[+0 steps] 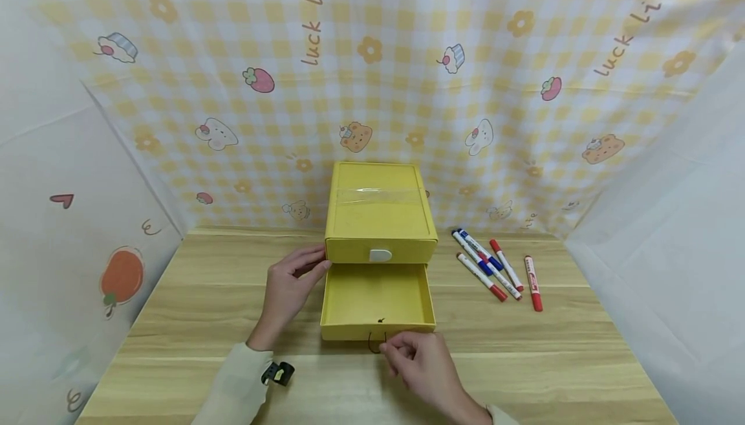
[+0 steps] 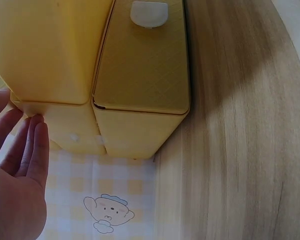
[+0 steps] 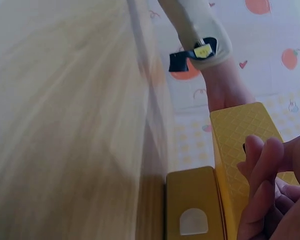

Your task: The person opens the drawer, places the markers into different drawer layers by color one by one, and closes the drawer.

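Observation:
A yellow two-drawer box (image 1: pixel 381 215) stands against the back curtain, its lower drawer (image 1: pixel 378 295) pulled out and bare inside. On the drawer front hangs a thin dark cord loop (image 1: pixel 370 345), with a small knot showing inside. My right hand (image 1: pixel 423 367) pinches the loop between thumb and finger in front of the drawer; in the right wrist view, the curled fingers (image 3: pixel 262 170) cover part of the drawer front. My left hand (image 1: pixel 293 286) rests against the box's left side near the front corner. Its fingers (image 2: pixel 27 150) are fairly straight in the left wrist view.
Several markers (image 1: pixel 483 263) with red or blue caps lie on the wooden table (image 1: pixel 233 295) to the right of the box. A white tab (image 1: pixel 380 255) marks the upper drawer, which is closed. Clear tape (image 1: pixel 378 195) crosses the box top. A checked curtain (image 1: pixel 407 101) hangs behind.

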A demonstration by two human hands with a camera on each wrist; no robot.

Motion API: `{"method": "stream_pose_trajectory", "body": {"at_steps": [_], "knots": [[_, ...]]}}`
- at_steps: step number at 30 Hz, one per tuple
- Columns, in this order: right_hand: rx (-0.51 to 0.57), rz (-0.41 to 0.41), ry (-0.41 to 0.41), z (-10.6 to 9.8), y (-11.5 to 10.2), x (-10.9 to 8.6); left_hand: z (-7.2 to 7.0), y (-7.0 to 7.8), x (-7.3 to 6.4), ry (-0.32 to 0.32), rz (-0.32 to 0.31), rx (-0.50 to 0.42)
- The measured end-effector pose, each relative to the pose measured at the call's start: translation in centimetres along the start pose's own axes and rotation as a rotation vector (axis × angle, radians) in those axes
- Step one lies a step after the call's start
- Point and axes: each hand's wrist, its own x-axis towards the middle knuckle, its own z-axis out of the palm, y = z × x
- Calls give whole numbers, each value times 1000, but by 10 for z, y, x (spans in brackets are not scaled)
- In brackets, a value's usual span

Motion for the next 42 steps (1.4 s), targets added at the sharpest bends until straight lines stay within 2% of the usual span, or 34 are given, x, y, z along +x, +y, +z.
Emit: {"method": "stream_pose_trajectory", "body": {"at_steps": [14, 21, 27, 31, 36, 40, 42], "knots": [[46, 48, -30, 7, 1, -28, 0, -2, -1, -2, 23, -4], [14, -21, -23, 8, 4, -38, -1, -2, -1, -1, 23, -1], [1, -89, -13, 9, 9, -39, -1, 0, -1, -2, 20, -3], [-45, -124, -31, 6, 9, -39, 0, -1, -1, -4, 18, -5], [-149, -133, -72, -4, -1, -39, 0, -1, 0, -2, 28, -8], [-178, -211, -66, -14, -14, -41, 0, -1, -1, -1, 21, -9], [-177, -257, -30, -20, -20, -40, 0, -1, 0, -1, 18, -6]]}}
